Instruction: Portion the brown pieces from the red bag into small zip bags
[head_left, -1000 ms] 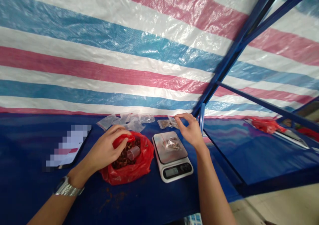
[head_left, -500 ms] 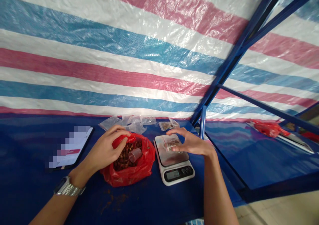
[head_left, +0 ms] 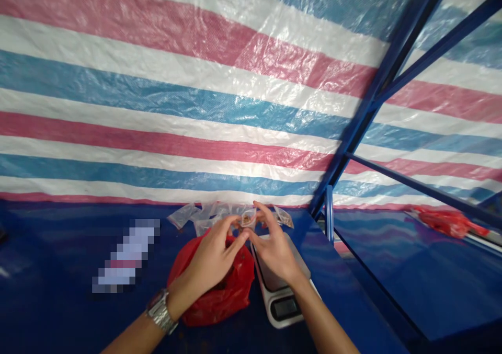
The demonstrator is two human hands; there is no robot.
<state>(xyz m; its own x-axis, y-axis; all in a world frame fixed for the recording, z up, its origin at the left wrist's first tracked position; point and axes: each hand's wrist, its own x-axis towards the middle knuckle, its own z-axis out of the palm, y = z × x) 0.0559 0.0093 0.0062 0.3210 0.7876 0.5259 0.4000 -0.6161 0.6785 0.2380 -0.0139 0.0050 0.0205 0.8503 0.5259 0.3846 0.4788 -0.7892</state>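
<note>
Small clear plastic pouch (head_left: 248,218) pinched between fingertips of left hand (head_left: 214,257) and right hand (head_left: 274,249), raised above far part of table (head_left: 58,312), near its back edge. Long axis roughly side to side; which way it opens, cannot tell. Thin, glossy, crinkled film, brownish bits inside. Below: crumpled red plastic bag (head_left: 219,296), white digital scale (head_left: 282,304) with grey platform. More clear pouches (head_left: 196,214) along back edge. Metal wristwatch (head_left: 160,310) on left wrist.

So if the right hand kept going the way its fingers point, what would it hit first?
Probably the small clear bag that its fingertips already pinch together with the left hand; beyond it lie the empty clear bags.
</note>
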